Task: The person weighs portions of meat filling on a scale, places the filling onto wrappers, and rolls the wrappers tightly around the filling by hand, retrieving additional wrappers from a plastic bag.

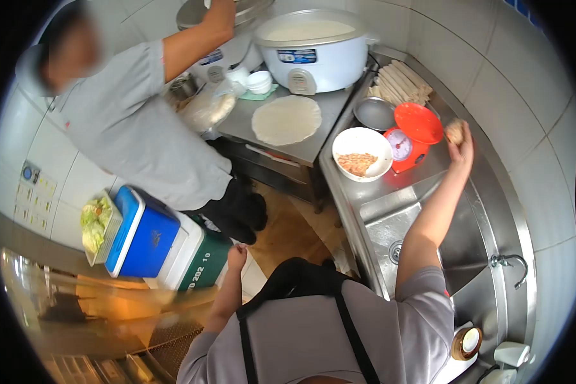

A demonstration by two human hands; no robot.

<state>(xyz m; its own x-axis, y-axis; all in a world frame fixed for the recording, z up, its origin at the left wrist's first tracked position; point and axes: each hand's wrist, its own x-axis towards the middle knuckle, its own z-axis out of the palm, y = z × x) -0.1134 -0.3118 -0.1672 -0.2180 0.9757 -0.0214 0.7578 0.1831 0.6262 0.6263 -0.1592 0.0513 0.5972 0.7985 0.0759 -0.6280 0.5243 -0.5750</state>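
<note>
right hand has its fingers wrapped round a lump of food, up by the fingertips. the lump is roundish, with no clear long side, and it sits just to the right of the red dish on top of the scale; the two look apart. on the other side of the scale is a white bowl with pinkish bits in it. the left hand hangs low, much farther off (its fingers are curled, and i cannot tell if they hold anything).
</note>
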